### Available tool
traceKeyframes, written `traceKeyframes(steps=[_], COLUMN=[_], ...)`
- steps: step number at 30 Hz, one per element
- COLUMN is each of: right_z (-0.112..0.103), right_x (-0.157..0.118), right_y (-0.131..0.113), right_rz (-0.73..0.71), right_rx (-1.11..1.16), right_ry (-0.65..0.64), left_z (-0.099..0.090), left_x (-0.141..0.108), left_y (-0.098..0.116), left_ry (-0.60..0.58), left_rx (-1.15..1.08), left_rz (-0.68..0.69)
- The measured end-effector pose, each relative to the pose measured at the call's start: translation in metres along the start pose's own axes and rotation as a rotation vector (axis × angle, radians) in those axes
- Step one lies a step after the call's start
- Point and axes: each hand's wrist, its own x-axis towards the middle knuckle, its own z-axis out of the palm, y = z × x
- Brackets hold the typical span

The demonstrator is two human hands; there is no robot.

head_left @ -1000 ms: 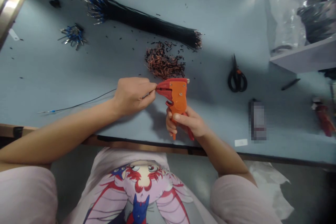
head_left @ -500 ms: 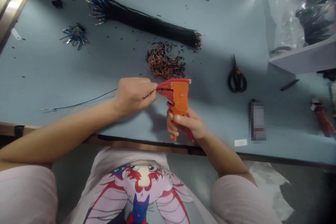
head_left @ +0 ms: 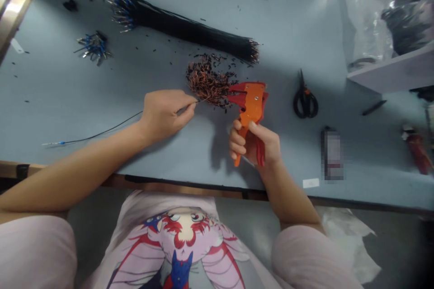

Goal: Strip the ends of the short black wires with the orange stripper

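My left hand [head_left: 166,113] pinches a thin black wire [head_left: 101,132] near one end, and a short tip sticks out past the fingers. The wire's other end trails left over the table and carries a blue-sleeved metal terminal [head_left: 60,143]. My right hand [head_left: 259,142] is wrapped round the handles of an orange and red wire stripper [head_left: 253,104]. The stripper's jaws point left, apart from the wire tip, at the edge of a pile of copper strands and black insulation bits [head_left: 206,82].
A long bundle of black wires [head_left: 186,29] lies behind the pile. Cut-off blue terminals [head_left: 94,47] are heaped at the left. Black-handled scissors [head_left: 305,101], a blurred-out object [head_left: 332,154] and a pen [head_left: 374,107] lie to the right, near a shelf with plastic bags [head_left: 369,22].
The wire stripper has moved right and away from me, off the wire end it was touching. My left hand has shifted slightly left with the wire, whose tip now shows.
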Motion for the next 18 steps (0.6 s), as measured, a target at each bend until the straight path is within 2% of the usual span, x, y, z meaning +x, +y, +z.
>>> traceKeyframes(steps=[6,11,13,16,18], right_z=[-0.002,-0.006,-0.007,-0.008,-0.008], right_x=[0.003,0.005,0.006,0.008,0.008], right_y=[0.009,0.013,0.013,0.013,0.013], right_rz=[0.048,0.057,0.05,0.03,0.027], right_rx=[-0.003,0.013,0.017,0.027,0.033], right_ry=[-0.124,-0.114,-0.115,-0.105,-0.095], left_z=[0.003,0.003,0.001,0.0,0.002], left_x=[-0.001,-0.001,0.001,0.004,0.006], left_y=[-0.003,-0.006,-0.009,-0.016,-0.02], left_ry=[0.001,0.0,-0.008,-0.091,-0.129], left_rx=[-0.018,-0.02,0.025,0.123,0.117], left_rz=[0.005,0.016,-0.029,-0.145,-0.166])
